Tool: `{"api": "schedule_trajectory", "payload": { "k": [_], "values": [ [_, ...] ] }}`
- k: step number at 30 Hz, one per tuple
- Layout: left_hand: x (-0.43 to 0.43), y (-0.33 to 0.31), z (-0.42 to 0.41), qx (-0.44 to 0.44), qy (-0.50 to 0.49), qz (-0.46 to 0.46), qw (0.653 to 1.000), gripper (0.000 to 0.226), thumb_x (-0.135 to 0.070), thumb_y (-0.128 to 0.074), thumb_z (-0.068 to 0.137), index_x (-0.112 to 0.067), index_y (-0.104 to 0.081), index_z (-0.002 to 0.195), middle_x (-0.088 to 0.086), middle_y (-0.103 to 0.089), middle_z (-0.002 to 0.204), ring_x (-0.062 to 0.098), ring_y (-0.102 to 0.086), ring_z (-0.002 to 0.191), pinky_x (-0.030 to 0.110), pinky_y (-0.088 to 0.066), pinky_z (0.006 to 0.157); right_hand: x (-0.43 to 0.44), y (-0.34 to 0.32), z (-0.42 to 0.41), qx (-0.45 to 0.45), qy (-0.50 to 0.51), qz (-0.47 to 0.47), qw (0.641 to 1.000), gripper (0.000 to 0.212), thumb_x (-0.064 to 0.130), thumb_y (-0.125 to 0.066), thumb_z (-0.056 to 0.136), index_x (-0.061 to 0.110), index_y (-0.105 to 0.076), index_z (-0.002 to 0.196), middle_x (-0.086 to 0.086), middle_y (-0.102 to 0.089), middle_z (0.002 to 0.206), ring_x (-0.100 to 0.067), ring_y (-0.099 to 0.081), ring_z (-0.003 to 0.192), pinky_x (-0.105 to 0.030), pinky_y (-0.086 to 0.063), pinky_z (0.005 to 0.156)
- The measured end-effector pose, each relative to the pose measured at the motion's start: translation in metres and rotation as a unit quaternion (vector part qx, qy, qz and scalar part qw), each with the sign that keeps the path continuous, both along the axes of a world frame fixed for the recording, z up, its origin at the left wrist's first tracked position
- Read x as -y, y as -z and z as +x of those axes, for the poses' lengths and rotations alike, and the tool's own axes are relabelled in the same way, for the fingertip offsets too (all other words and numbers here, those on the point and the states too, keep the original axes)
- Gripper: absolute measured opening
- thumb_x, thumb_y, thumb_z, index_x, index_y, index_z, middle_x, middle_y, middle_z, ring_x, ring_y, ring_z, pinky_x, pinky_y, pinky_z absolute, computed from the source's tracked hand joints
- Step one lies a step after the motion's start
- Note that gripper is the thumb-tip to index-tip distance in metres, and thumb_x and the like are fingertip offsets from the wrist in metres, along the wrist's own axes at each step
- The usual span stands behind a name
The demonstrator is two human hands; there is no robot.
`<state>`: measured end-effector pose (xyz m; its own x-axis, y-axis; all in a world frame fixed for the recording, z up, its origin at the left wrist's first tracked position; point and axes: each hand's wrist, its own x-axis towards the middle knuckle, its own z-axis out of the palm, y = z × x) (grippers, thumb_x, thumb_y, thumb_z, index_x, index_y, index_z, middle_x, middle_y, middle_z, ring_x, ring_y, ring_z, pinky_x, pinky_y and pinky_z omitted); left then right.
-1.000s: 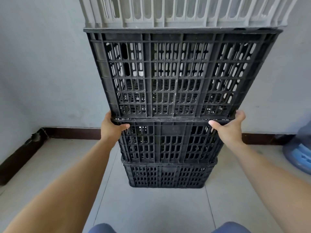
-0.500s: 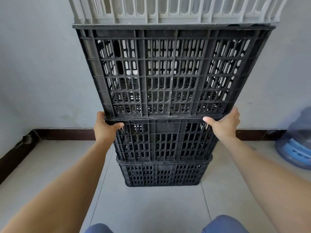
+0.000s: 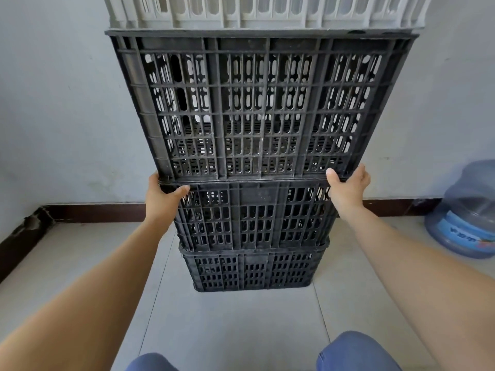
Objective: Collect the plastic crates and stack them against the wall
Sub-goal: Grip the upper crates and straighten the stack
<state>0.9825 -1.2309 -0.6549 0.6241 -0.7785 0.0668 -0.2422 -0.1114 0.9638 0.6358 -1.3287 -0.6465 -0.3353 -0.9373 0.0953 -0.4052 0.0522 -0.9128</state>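
A stack of slotted plastic crates stands on the floor against the grey wall (image 3: pixel 61 108). The bottom black crate (image 3: pixel 251 270) carries a middle black crate (image 3: pixel 254 216), then a tall upper black crate (image 3: pixel 262 108), with a white crate (image 3: pixel 262 12) on top, cut off by the frame. My left hand (image 3: pixel 163 196) grips the left corner where the upper and middle crates meet, thumb on the front. My right hand (image 3: pixel 348 188) holds the matching right corner the same way.
A blue water jug (image 3: pixel 466 212) lies on the floor at the right by the wall. A dark skirting board (image 3: pixel 88 212) runs along the wall and down the left side. My knees in blue trousers (image 3: pixel 353 352) show at the bottom edge. Pale floor tiles (image 3: pixel 230 322) lie before the stack.
The view has shifted slightly; the stack and my hands sit a little left in frame. Both hands keep the same grip at the crate corners. The jug shows more fully.
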Motion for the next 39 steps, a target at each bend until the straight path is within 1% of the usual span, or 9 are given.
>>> {"api": "schedule_trajectory", "payload": {
  "k": [3, 11, 18, 21, 23, 30, 35, 37, 39],
  "values": [
    [0.000, 0.002, 0.002, -0.019, 0.018, -0.011, 1.000, 0.067, -0.028, -0.073, 0.079, -0.022, -0.039, 0.137, 0.000, -0.057, 0.131, 0.021, -0.054, 0.120, 0.044, -0.043, 0.105, 0.007, -0.001, 0.001, -0.005, 0.029, 0.003, 1.000, 0.079, 0.034, -0.057, 0.093, 0.009, -0.011, 0.151, -0.013, -0.013, 0.156, -0.031, -0.024, 0.142, -0.043, -0.022, 0.117],
    [0.004, -0.003, -0.002, -0.027, -0.018, -0.038, 0.999, 0.062, -0.024, -0.076, 0.077, -0.018, -0.043, 0.129, -0.002, -0.057, 0.115, 0.019, -0.056, 0.105, 0.044, -0.046, 0.101, 0.012, 0.002, 0.003, -0.019, 0.050, 0.002, 0.999, 0.074, 0.033, -0.056, 0.093, 0.007, -0.015, 0.149, -0.014, -0.019, 0.151, -0.033, -0.031, 0.137, -0.042, -0.027, 0.114],
    [-0.002, -0.005, -0.006, -0.046, 0.001, -0.043, 0.998, 0.073, -0.024, -0.074, 0.080, -0.022, -0.032, 0.140, -0.004, -0.049, 0.125, 0.015, -0.048, 0.114, 0.032, -0.039, 0.102, -0.001, 0.011, 0.006, -0.004, 0.022, -0.013, 1.000, 0.084, 0.041, -0.053, 0.093, 0.010, -0.002, 0.152, -0.008, -0.005, 0.160, -0.026, -0.016, 0.146, -0.036, -0.018, 0.116],
    [-0.006, 0.010, -0.006, -0.080, 0.001, -0.035, 0.996, 0.093, -0.026, -0.075, 0.079, -0.027, -0.013, 0.148, 0.002, -0.031, 0.149, 0.020, -0.033, 0.137, 0.040, -0.033, 0.111, -0.013, 0.034, 0.003, 0.036, 0.017, -0.001, 0.999, 0.087, 0.047, -0.064, 0.083, 0.011, -0.019, 0.147, -0.013, -0.027, 0.153, -0.031, -0.029, 0.140, -0.047, -0.024, 0.116],
    [-0.014, 0.028, -0.007, -0.085, -0.008, 0.020, 0.996, 0.098, -0.029, -0.075, 0.078, -0.023, -0.009, 0.150, 0.006, -0.026, 0.153, 0.023, -0.031, 0.138, 0.040, -0.031, 0.110, -0.017, 0.052, -0.002, 0.044, 0.011, 0.035, 0.998, 0.083, 0.052, -0.068, 0.075, 0.009, -0.032, 0.137, -0.014, -0.044, 0.141, -0.033, -0.043, 0.130, -0.051, -0.034, 0.109],
    [-0.014, 0.060, -0.008, -0.068, -0.009, 0.097, 0.993, 0.060, -0.035, -0.063, 0.088, -0.009, -0.042, 0.137, 0.000, -0.054, 0.126, 0.019, -0.052, 0.114, 0.028, -0.038, 0.091, 0.001, 0.073, -0.010, 0.051, -0.033, 0.097, 0.993, 0.082, 0.055, -0.057, 0.084, 0.016, -0.025, 0.149, -0.006, -0.037, 0.151, -0.029, -0.036, 0.137, -0.046, -0.029, 0.113],
    [-0.012, 0.052, -0.012, -0.007, 0.010, 0.125, 0.992, 0.036, -0.026, -0.060, 0.091, -0.010, -0.053, 0.122, -0.001, -0.054, 0.107, 0.016, -0.052, 0.093, 0.029, -0.037, 0.083, -0.002, 0.067, -0.003, -0.009, -0.032, 0.123, 0.992, 0.093, 0.046, -0.059, 0.088, 0.006, -0.004, 0.151, -0.013, -0.021, 0.157, -0.031, -0.025, 0.143, -0.040, -0.023, 0.116],
    [-0.012, 0.050, -0.017, 0.030, 0.025, 0.190, 0.981, 0.013, -0.020, -0.060, 0.091, -0.013, -0.054, 0.100, 0.003, -0.054, 0.095, 0.015, -0.051, 0.071, 0.031, -0.040, 0.076, -0.011, 0.060, -0.002, -0.095, -0.035, 0.146, 0.984, 0.080, 0.043, -0.060, 0.089, 0.001, -0.022, 0.146, -0.019, -0.036, 0.149, -0.035, -0.037, 0.135, -0.041, -0.036, 0.108],
    [-0.016, 0.037, -0.028, 0.079, 0.055, 0.272, 0.958, 0.012, -0.019, -0.059, 0.090, -0.012, -0.051, 0.096, 0.007, -0.056, 0.085, 0.014, -0.048, 0.062, 0.035, -0.049, 0.068, -0.024, 0.042, 0.003, -0.205, -0.054, 0.151, 0.966, 0.052, 0.040, -0.055, 0.092, -0.001, -0.049, 0.124, -0.022, -0.058, 0.125, -0.038, -0.053, 0.118, -0.036, -0.044, 0.085]
  ]
}}
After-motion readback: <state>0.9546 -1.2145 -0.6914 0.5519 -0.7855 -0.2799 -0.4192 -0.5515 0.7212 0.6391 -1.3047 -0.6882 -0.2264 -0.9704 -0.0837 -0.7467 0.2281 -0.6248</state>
